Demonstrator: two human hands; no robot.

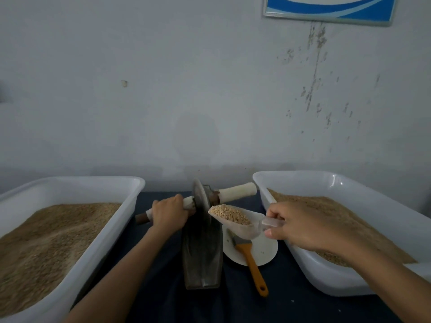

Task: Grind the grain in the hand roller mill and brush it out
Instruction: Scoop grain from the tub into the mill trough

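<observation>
The hand roller mill stands mid-table: a dark boat-shaped trough (202, 259) with a metal wheel (201, 197) on an axle with white handles. My left hand (168, 213) grips the left handle. The right handle (238, 191) is free. My right hand (300, 226) holds a clear plastic scoop (235, 220) by its handle. The scoop is full of grain and hangs just right of the wheel, above the trough's edge. A brush with an orange handle (253, 264) lies on a white plate (264, 251) right of the trough.
A white tub (98, 231) of ground grain fills the left side. Another white tub (310, 273) of grain stands on the right under my right forearm. A dark blue cloth (163, 299) covers the table. A grey wall is close behind.
</observation>
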